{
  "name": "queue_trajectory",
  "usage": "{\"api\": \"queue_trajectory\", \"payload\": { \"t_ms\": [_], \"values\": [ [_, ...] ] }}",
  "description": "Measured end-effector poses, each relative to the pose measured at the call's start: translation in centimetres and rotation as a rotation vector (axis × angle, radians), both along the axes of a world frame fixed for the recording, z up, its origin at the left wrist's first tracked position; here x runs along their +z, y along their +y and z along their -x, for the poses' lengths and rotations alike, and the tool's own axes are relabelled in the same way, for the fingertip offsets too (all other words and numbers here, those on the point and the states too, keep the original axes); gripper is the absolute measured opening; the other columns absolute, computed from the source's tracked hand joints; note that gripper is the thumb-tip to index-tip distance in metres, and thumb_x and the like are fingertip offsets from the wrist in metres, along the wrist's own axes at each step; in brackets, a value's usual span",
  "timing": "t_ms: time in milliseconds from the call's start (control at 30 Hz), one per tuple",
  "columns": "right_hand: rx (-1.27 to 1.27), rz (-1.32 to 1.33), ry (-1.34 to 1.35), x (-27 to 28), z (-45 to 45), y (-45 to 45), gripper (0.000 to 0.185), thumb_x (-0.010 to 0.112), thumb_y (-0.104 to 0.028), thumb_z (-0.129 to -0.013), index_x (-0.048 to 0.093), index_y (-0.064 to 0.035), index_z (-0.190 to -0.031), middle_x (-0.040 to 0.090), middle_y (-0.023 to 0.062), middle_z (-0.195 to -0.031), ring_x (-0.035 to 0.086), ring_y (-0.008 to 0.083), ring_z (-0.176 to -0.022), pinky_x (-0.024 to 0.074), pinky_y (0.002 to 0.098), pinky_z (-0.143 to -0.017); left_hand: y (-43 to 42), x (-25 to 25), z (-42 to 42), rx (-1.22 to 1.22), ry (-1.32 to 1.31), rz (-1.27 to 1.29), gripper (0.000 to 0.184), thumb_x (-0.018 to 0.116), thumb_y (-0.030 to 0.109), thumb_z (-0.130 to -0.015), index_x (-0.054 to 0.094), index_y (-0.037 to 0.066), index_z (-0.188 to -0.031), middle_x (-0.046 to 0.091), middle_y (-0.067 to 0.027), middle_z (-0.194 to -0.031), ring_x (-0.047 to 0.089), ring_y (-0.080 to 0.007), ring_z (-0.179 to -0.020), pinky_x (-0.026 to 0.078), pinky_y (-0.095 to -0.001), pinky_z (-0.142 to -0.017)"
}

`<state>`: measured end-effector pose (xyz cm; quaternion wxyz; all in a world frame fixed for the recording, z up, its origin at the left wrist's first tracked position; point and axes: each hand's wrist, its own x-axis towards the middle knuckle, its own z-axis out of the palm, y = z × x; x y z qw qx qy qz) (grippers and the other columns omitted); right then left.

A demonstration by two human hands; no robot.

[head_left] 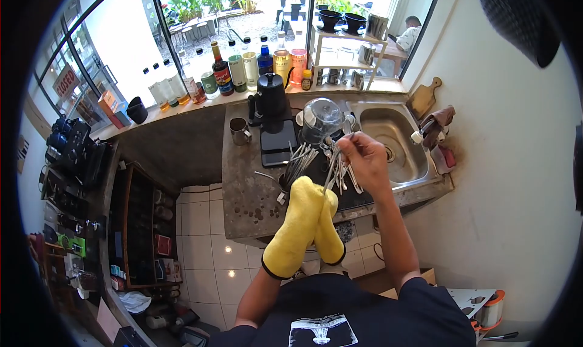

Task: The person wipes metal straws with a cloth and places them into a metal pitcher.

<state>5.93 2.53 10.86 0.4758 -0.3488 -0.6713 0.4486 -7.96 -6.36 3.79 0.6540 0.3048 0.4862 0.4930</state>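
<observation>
Beside sink (395, 125), pinching metal utensil (330, 174) high with right hand (367, 161), probably leaving length for yellow cloth (296, 225); cannot tell grip of covered left hand.

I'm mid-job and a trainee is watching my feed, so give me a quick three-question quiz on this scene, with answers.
1. What colour is the cloth around the left hand?
A) Blue
B) Yellow
C) Red
2. True or false: the metal jug stands inside the sink.
3. Fill in the blank: the bare hand gripping a thin utensil is the person's ____ hand.

Key:
1. B.
2. False; it stands on the counter.
3. Right.
</observation>
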Motion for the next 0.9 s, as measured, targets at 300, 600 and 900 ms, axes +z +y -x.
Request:
{"api": "queue_trajectory", "payload": {
  "t_ms": [300, 600, 900],
  "values": [
    [0.078, 0.303, 0.512, -4.2, -0.2, 2.7, 0.017, 0.055, -0.017, -0.098, 0.061, -0.0013, -0.097, 0.066, 0.0054, -0.081, 0.059, 0.0083, -0.066, 0.0512, 0.0219, -0.064, -5.8, 3.2, 0.0, -0.036, -0.665, -0.106, 0.028, 0.048, 0.042, -0.099, 0.051, 0.014, -0.103, 0.052, 0.0036, -0.088, 0.049, -0.0040, -0.072, 0.042, -0.0197, -0.061],
    [0.162, 0.252, 0.272, -4.1, -0.6, -0.2, 0.010, 0.060, -0.010, -0.094, 0.056, -0.0023, -0.099, 0.069, 0.0101, -0.091, 0.060, 0.0081, -0.070, 0.0512, 0.0226, -0.065, -2.4, -1.0, 2.3, -0.023, -0.198, -0.128, 0.029, 0.051, 0.039, -0.098, 0.053, 0.011, -0.096, 0.054, 0.0012, -0.085, 0.048, -0.0065, -0.067, 0.042, -0.0218, -0.059],
    [0.167, 0.166, 0.005, -4.0, 1.6, -2.9, 0.015, 0.068, -0.013, -0.089, 0.058, -0.0027, -0.084, 0.056, -0.0053, -0.072, 0.047, 0.0013, -0.065, 0.0393, 0.0185, -0.057, 1.8, -5.8, 0.4, 0.148, -0.155, -0.171, 0.026, 0.062, 0.016, -0.092, 0.054, 0.002, -0.113, 0.057, -0.0055, -0.103, 0.057, -0.0128, -0.092, 0.048, -0.0256, -0.078]
  ]
}}
